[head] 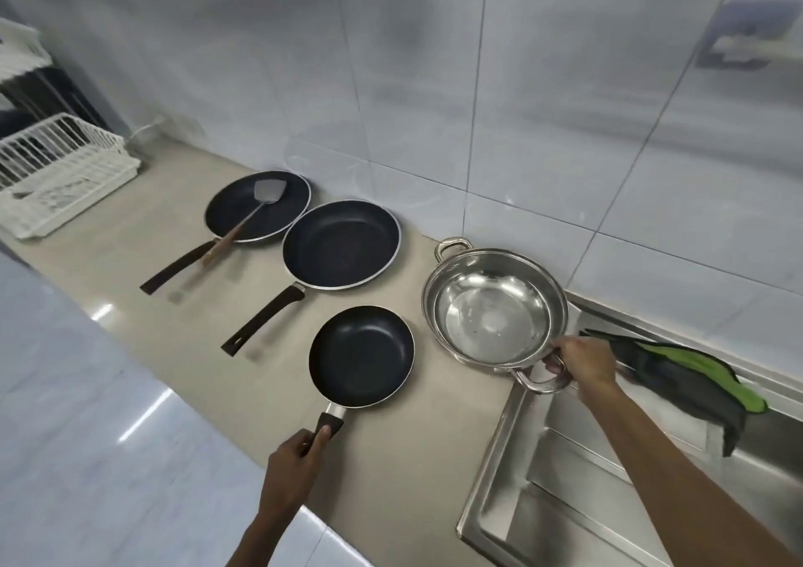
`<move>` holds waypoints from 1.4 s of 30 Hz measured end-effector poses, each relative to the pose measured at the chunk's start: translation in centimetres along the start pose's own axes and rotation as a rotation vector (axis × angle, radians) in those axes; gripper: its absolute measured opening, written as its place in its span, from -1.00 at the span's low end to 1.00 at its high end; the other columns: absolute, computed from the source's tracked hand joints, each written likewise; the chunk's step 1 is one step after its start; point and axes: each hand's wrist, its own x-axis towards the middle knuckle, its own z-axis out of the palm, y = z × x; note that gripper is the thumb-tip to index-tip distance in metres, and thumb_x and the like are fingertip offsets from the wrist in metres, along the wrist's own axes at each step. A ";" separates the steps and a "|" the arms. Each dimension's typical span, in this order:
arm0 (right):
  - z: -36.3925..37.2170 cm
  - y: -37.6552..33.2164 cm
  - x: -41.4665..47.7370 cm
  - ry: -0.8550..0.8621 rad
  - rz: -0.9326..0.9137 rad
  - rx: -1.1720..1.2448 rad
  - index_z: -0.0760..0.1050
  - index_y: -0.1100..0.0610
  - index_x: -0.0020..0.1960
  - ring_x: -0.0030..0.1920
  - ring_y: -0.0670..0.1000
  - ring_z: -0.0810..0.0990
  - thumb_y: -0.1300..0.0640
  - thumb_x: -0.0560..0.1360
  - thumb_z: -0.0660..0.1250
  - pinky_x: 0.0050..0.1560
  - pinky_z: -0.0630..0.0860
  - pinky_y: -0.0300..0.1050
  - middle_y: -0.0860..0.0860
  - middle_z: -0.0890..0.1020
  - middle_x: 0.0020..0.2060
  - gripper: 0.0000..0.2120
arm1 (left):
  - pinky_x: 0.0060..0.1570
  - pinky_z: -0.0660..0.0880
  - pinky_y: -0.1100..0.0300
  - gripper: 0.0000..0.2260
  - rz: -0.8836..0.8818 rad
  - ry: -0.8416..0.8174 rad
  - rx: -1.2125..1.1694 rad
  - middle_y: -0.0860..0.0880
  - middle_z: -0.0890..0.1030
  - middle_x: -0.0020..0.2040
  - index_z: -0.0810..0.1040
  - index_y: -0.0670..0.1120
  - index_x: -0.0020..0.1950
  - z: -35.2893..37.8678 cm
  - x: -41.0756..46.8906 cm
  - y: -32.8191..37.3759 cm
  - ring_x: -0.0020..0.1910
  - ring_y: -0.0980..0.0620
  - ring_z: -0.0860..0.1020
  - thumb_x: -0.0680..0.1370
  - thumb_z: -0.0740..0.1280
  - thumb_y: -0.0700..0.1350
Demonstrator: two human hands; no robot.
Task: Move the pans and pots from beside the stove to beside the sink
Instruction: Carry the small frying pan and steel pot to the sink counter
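- My left hand (295, 458) has its grip clamped around the dark handle of the small pan (361, 355), thumb lying along the top of the handle.
- That small pan sits flat on the beige worktop (152, 236), nearest to me, just left of the steel pot (493, 308).
- My right hand (584, 362) has its grip closed on the near loop handle of the steel pot, fingers curled through the loop.
- The steel pot rests on the worktop right at the edge of the sink (565, 492); its held handle hangs over the sink rim, and its far handle points toward the tiled wall (434, 66).
- The medium pan (342, 250) lies behind the small pan, its handle pointing toward the worktop's front edge on my left.
- The far pan (258, 206) sits to the left of the medium pan, rims touching or nearly so; I cannot tell which.
- A spatula (260, 205) lies in the far pan, blade on the pan floor and its wooden handle over the rim beside the pan's handle.
- A dark and green cloth (682, 371) is draped over the sink's far ledge, just beyond my right hand.
- A white dish rack (61, 175) stands at the far left end of the worktop, well apart from the pans.
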 end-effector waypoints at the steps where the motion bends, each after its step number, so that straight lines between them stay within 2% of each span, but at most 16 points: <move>1: 0.4 -0.3 0.2 0.000 0.001 0.011 0.62 0.27 -0.44 -0.57 0.10 0.51 0.27 0.34 0.40 -0.49 0.44 -0.12 0.23 0.62 -0.51 -0.82 | -0.32 0.47 0.09 -0.54 0.008 -0.008 0.007 -0.15 0.61 -0.36 0.49 -0.15 -0.32 0.0 0.5 -0.1 -0.34 -0.10 0.59 0.57 0.29 0.20; 6: 2.2 -1.6 0.4 0.040 0.013 0.001 0.51 0.14 -0.60 -0.67 -0.02 0.44 0.22 0.32 0.42 -0.55 0.36 -0.23 0.04 0.52 -0.65 -0.67 | -0.33 0.43 0.13 -0.55 0.046 -0.049 0.041 -0.15 0.61 -0.33 0.51 -0.13 -0.31 -0.3 2.4 0.1 -0.34 -0.06 0.57 0.58 0.30 0.20; 9: 3.3 -2.3 0.8 0.055 -0.009 0.035 0.55 0.15 -0.50 -0.72 -0.13 0.42 0.27 0.36 0.44 -0.73 0.28 -0.31 -0.04 0.50 -0.68 -0.72 | -0.34 0.40 0.14 -0.55 0.070 -0.058 0.044 -0.15 0.59 -0.34 0.49 -0.13 -0.33 -0.5 3.2 0.3 -0.40 0.01 0.51 0.58 0.31 0.19; 11: 4.0 -2.6 1.0 0.058 -0.019 0.029 0.55 0.18 -0.47 -0.72 -0.17 0.41 0.28 0.37 0.43 -0.74 0.27 -0.32 -0.04 0.50 -0.67 -0.75 | -0.35 0.37 0.15 -0.53 0.075 -0.070 0.039 -0.12 0.55 -0.39 0.46 -0.15 -0.33 -0.8 3.6 0.4 -0.42 0.05 0.46 0.57 0.31 0.20; 14: 4.9 -2.9 1.3 0.065 -0.027 0.022 0.54 0.17 -0.49 -0.66 -0.08 0.46 0.27 0.36 0.41 -0.66 0.35 -0.27 0.05 0.54 -0.60 -0.74 | -0.35 0.33 0.14 -0.52 0.085 -0.070 0.044 -0.08 0.47 -0.44 0.40 -0.12 -0.36 -1.3 4.5 0.6 -0.44 0.07 0.40 0.57 0.31 0.22; 17: 5.4 -3.0 1.5 0.054 -0.038 0.021 0.53 0.12 -0.51 -0.57 0.07 0.51 0.25 0.37 0.40 -0.54 0.40 -0.16 0.11 0.56 -0.55 -0.72 | -0.33 0.37 0.14 -0.55 0.087 -0.078 0.045 -0.13 0.56 -0.38 0.48 -0.09 -0.35 -1.7 5.3 0.6 -0.39 0.01 0.50 0.58 0.31 0.21; 20: 5.6 -2.9 1.7 0.053 -0.033 0.024 0.54 0.11 -0.50 -0.56 0.08 0.53 0.25 0.37 0.41 -0.53 0.41 -0.17 0.07 0.56 -0.57 -0.73 | -0.30 0.41 0.14 -0.58 0.102 -0.097 0.052 -0.09 0.60 -0.39 0.53 -0.06 -0.33 -2.0 5.9 0.5 -0.33 -0.04 0.57 0.58 0.30 0.20; 25: 5.7 -2.6 1.8 0.075 -0.013 0.028 0.61 0.14 -0.42 -0.56 0.04 0.57 0.22 0.36 0.43 -0.56 0.44 -0.23 0.03 0.60 -0.56 -0.82 | -0.30 0.43 0.15 -0.61 0.126 -0.115 0.040 -0.05 0.60 -0.40 0.55 -0.05 -0.31 -2.3 6.2 0.5 -0.33 -0.04 0.59 0.59 0.30 0.18; 29: 5.8 -2.5 2.0 0.093 -0.010 0.045 0.66 0.14 -0.39 -0.43 0.13 0.65 0.21 0.34 0.45 -0.33 0.59 -0.01 0.07 0.65 -0.47 -0.87 | -0.30 0.43 0.16 -0.62 0.131 -0.116 0.034 -0.02 0.60 -0.39 0.57 -0.04 -0.29 -2.2 6.1 0.7 -0.32 -0.01 0.59 0.59 0.29 0.18; 35: 5.9 -2.5 1.8 0.084 0.019 0.080 0.67 0.15 -0.35 -0.54 0.03 0.63 0.23 0.34 0.45 -0.58 0.46 -0.27 0.00 0.64 -0.55 -0.90 | -0.31 0.42 0.16 -0.61 0.138 -0.107 0.035 -0.04 0.57 -0.43 0.54 -0.04 -0.32 -2.3 5.9 0.8 -0.36 0.00 0.56 0.59 0.30 0.17; 39: 5.8 -2.5 1.7 0.074 0.024 0.077 0.67 0.17 -0.34 -0.54 0.05 0.64 0.23 0.34 0.44 -0.61 0.43 -0.27 0.00 0.63 -0.55 -0.91 | -0.32 0.42 0.16 -0.62 0.141 -0.103 0.045 -0.01 0.55 -0.44 0.52 -0.01 -0.34 -2.2 5.9 1.0 -0.37 0.01 0.55 0.59 0.30 0.17; 42: 5.9 -2.5 1.8 0.074 0.028 0.068 0.63 0.13 -0.44 -0.55 0.06 0.63 0.21 0.31 0.44 -0.56 0.44 -0.22 -0.01 0.62 -0.56 -0.85 | -0.34 0.40 0.15 -0.60 0.134 -0.098 0.054 0.00 0.53 -0.47 0.50 -0.02 -0.35 -2.3 5.8 1.1 -0.40 0.04 0.52 0.59 0.30 0.18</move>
